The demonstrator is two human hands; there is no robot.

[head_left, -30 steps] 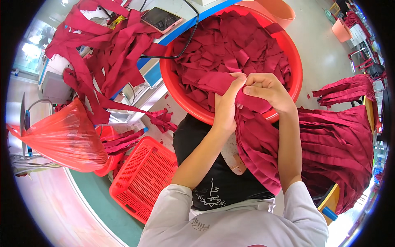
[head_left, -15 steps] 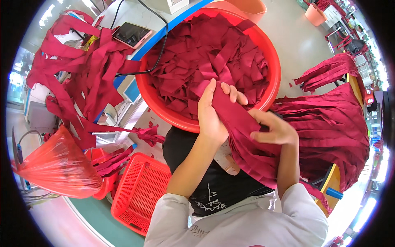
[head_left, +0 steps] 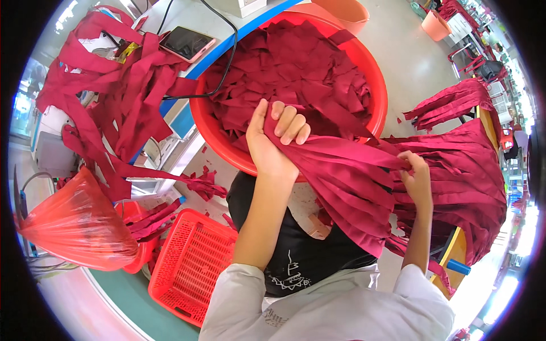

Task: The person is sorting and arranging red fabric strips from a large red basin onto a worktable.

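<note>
At centre, the left hand (head_left: 276,139) grips a cloth bundle (head_left: 347,176) near the lower rim of the red tub (head_left: 379,85); the right hand (head_left: 418,179) pinches the bundle's fanned edge. Pale floor (head_left: 398,59) stretches upper right.

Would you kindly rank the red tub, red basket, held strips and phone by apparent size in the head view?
Largest: red tub
Next: held strips and red basket, too alike to rank
Smallest: phone
</note>
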